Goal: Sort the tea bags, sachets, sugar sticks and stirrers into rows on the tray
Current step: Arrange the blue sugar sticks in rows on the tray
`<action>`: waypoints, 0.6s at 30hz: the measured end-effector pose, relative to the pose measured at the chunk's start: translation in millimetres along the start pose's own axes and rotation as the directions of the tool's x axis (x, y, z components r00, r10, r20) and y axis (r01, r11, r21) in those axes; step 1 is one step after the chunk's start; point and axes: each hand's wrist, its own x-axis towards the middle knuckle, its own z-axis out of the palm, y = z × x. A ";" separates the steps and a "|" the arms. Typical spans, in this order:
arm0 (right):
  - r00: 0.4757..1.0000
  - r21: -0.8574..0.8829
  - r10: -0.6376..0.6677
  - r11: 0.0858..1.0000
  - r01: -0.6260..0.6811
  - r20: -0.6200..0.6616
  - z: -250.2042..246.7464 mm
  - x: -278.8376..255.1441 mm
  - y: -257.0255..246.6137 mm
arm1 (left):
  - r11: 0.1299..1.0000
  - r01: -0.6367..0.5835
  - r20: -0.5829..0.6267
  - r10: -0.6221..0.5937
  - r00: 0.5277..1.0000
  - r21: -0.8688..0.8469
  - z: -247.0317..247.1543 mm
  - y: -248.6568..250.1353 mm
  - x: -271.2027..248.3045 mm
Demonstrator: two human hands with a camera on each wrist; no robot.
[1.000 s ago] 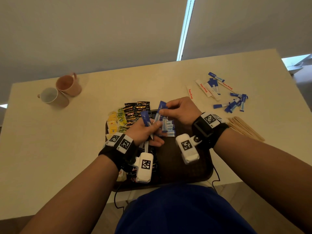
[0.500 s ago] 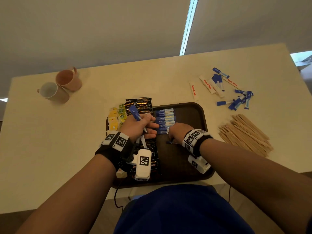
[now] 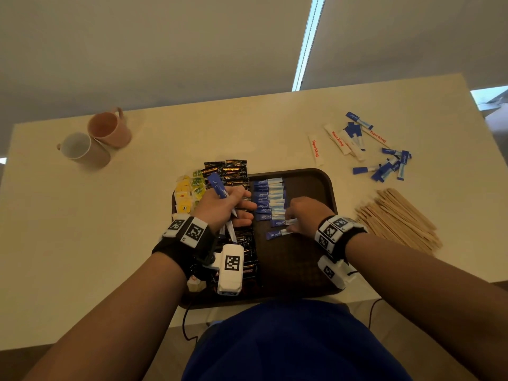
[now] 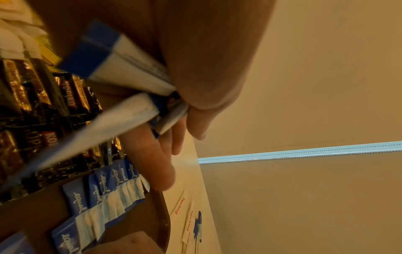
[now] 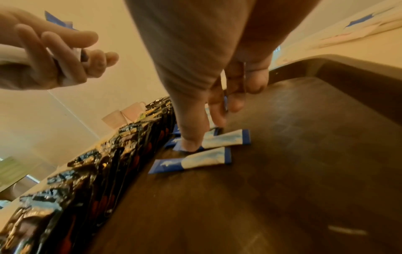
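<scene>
**Blue sticks laid in a row on the tray**

At the far left of the table (image 3: pixel 68 229) two mugs (image 3: pixel 94 141) stood touching, one pink and one with a white inside. Toward the middle, a dark brown tray (image 3: pixel 310 182) sat at the near edge. Its left end carried yellow tea bags (image 3: pixel 184 198), and just beside them ran a column of black-and-gold coffee sachets (image 3: pixel 228 171), some of which reached past the far rim.

The left hand (image 3: pixel 224 206) hovered over those sachets with its fingers curled round a bundle of blue-and-white sugar sticks (image 4: pixel 121 68) (how many, I could not tell); one blue end poked up out of the fist.

Right of the sachets, a row of the same blue sticks (image 3: pixel 268 198) lay side by side on the tray floor. The right hand (image 3: pixel 303 215) was at the near end of that row, its thumb (image 5: pixel 189 137) pressing down on the second-to-last stick (image 5: pixel 226 139), the other fingers bent close behind it. The last stick (image 3: pixel 276 233) lay just beside it, slightly askew. The two hands were apart.

Beyond the tray to the right, loose white sachets with red print (image 3: pixel 314 149) and more blue sticks (image 3: pixel 384 166) were scattered on the table. Nearer, on the right, lay a pile of wooden stirrers (image 3: pixel 398 218).
</scene>
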 end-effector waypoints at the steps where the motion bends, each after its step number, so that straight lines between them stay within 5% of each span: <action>1: 1.000 -0.010 -0.005 1.000 0.005 0.015 2.9 -1.0 -0.8 | 1.000 0.001 -0.002 -0.001 1.000 0.002 -0.5 0.2 0.4; 18: 0.997 0.070 -0.009 0.997 0.014 -0.077 21.4 -3.1 1.1 | 1.000 0.003 -0.013 -0.003 1.000 -0.012 -8.0 1.9 3.9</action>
